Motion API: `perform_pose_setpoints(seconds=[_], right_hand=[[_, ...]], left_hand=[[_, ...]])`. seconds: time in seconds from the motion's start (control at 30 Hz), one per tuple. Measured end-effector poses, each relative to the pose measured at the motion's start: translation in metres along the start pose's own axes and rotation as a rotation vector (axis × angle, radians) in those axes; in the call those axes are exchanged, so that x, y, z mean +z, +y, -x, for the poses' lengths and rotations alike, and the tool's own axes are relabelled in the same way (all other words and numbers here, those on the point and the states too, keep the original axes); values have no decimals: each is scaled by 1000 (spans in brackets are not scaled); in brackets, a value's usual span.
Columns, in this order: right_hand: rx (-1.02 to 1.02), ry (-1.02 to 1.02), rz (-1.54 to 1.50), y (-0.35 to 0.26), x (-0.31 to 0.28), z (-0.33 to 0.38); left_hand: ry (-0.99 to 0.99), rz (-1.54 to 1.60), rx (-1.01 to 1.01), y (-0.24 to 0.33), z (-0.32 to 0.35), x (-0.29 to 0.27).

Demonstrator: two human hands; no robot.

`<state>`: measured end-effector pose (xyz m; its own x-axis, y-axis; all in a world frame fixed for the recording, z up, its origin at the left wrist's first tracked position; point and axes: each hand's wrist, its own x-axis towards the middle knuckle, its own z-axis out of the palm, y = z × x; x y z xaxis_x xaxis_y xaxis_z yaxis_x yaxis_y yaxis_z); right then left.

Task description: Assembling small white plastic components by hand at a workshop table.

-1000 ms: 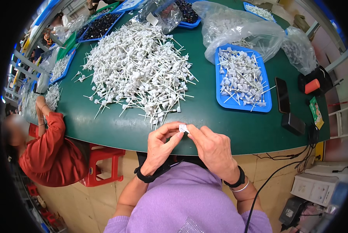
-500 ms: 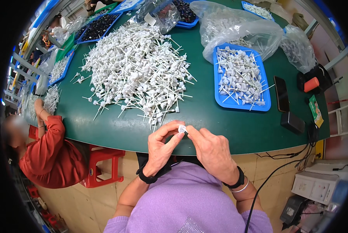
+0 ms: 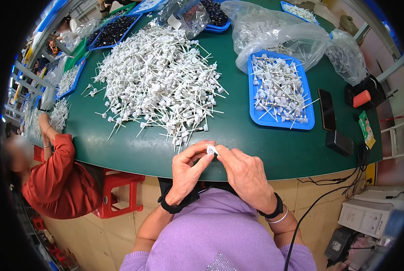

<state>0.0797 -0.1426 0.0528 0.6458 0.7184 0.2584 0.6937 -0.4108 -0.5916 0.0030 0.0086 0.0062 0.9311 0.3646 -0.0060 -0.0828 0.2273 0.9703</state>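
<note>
Close to the table's near edge, my left hand [image 3: 187,168] pinches a small white plastic cap piece [image 3: 211,149] between thumb and fingers. My right hand [image 3: 247,174] meets it from the other side, its fingertips closed at the piece's right edge; what they grip there is mostly hidden. Beyond my hands lies a large heap of white caps with thin stems [image 3: 157,86], which look like pump heads with dip tubes. Similar pieces fill a blue tray [image 3: 252,108] to the right.
Plastic bags [image 3: 283,34] stand behind the tray. At the right lie a phone [image 3: 327,109] and a black box [image 3: 339,142]. Trays of dark parts [image 3: 116,32] sit far left. A person in red [image 3: 60,180] works at the left beside a red stool [image 3: 120,192]. A cable [image 3: 308,210] hangs at right.
My hands stay almost in place around the small white piece, with only a slight shift of the right fingers. The heap and tray look the same.
</note>
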Motion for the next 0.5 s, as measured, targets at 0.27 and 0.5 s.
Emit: perform_pose_setpoints(seconds=[0.27,0.5], right_hand=[[-1,-29,36,-1,0,-2],[-8,15,-63,1,1,-4]], left_hand=[[-3,-42,-36,1,1,-2],[30,-217,86,4,-1,-3]])
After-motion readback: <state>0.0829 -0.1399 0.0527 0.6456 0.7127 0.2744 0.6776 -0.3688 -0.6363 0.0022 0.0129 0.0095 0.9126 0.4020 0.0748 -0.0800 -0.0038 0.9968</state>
